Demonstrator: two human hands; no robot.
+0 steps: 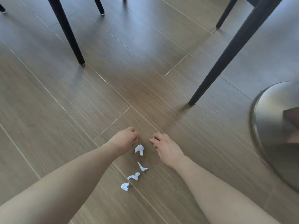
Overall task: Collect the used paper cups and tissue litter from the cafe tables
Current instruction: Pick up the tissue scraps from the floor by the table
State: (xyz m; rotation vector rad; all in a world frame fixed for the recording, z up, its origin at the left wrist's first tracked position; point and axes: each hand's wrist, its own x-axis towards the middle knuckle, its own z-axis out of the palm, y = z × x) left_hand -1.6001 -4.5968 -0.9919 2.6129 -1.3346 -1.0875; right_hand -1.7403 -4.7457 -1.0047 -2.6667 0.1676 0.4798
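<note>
Item: largest tissue scrap (pixel 139 149), on the floor (pixel 80 102); three smaller scraps (pixel 134 176) trail behind it toward me. My left grip (pixel 124 139), just beside it: curled, contents untellable. My right grip (pixel 166 147), opposite: loosely wide. They likely flank it for gathering.

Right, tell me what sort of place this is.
Probably a cafe or dining area, seen at floor level: dark tapered chair legs, a round brushed-metal table base at the right, and wood-look plank flooring with tissue scraps lying on it.
</note>
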